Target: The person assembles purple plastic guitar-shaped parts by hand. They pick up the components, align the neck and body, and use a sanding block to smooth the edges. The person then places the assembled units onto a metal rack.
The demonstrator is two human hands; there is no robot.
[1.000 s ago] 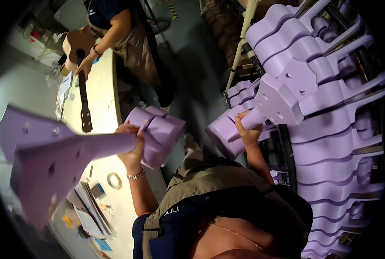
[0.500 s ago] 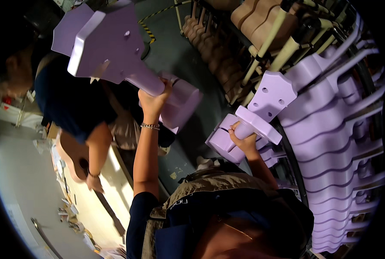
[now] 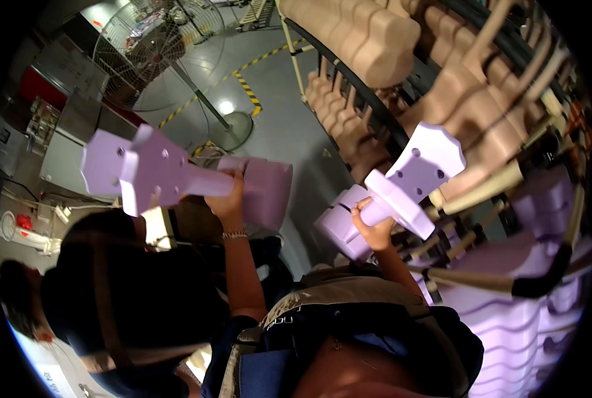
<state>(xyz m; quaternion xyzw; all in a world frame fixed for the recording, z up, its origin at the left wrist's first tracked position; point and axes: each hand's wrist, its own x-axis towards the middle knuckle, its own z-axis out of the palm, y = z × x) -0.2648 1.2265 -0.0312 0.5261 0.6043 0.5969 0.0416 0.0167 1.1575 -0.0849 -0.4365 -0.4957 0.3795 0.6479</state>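
My left hand [image 3: 226, 199] is closed round the necks of a pair of light purple ukuleles [image 3: 157, 169]. Their headstocks, one behind the other with bare peg holes, point left, and the bodies hang on the right. Closed too, my right hand [image 3: 374, 227] grips a second pair of purple ukuleles [image 3: 428, 162] by the necks. Those headstocks point up and right, while the bodies lie at lower left of the hand. Neither pair shows strings. Fingers and overlap partly hide the necks.
To the right stand racks of beige ukuleles [image 3: 352, 36] and purple ukuleles [image 3: 501, 331], with a pale rack bar [image 3: 475, 282] close by. A co-worker [image 3: 137, 285] is near on my left. Ahead is a floor fan [image 3: 157, 56] beside yellow-black floor tape [image 3: 246, 93].
My view has moved along the aisle, bringing the fan and beige rack closer. The left pair has dropped lower and levelled out; both hands keep their hold. The purple rack now sits lower right.
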